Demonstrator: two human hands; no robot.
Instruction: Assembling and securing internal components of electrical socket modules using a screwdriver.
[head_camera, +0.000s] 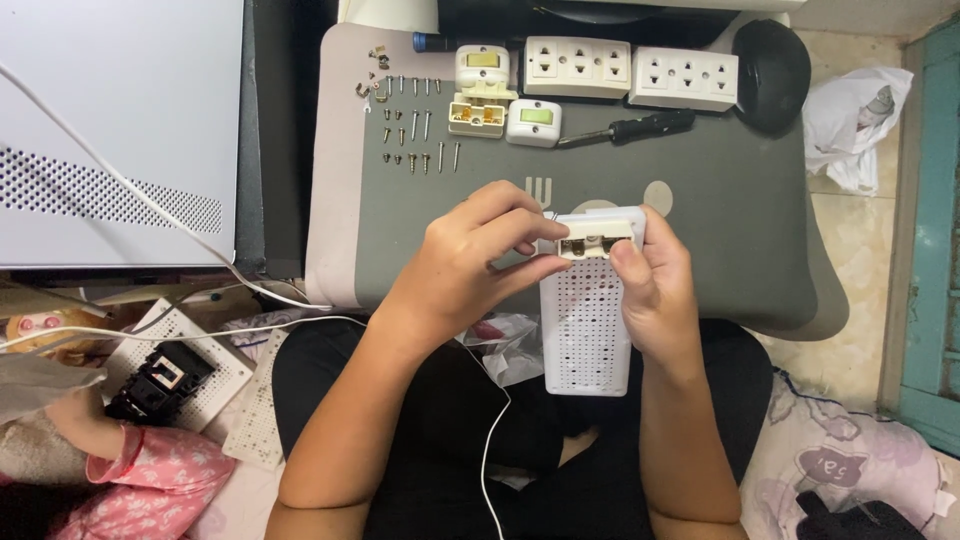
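A long white perforated casing (586, 320) stands on end at the near edge of a grey lap desk (740, 220). My right hand (655, 290) grips its right side, thumb on a small cream switch module (596, 243) at its top. My left hand (470, 262) pinches the same module from the left with its fingertips. Both hands are shut on these parts.
On the desk's far side lie several screws (412, 125), brass clips (375, 88), two white switch units (483, 68) (534, 122), a cream module (476, 114), two triple outlet blocks (577, 66) (684, 76), a screwdriver (630, 129) and a black mouse (771, 72). A white box (120, 130) stands left.
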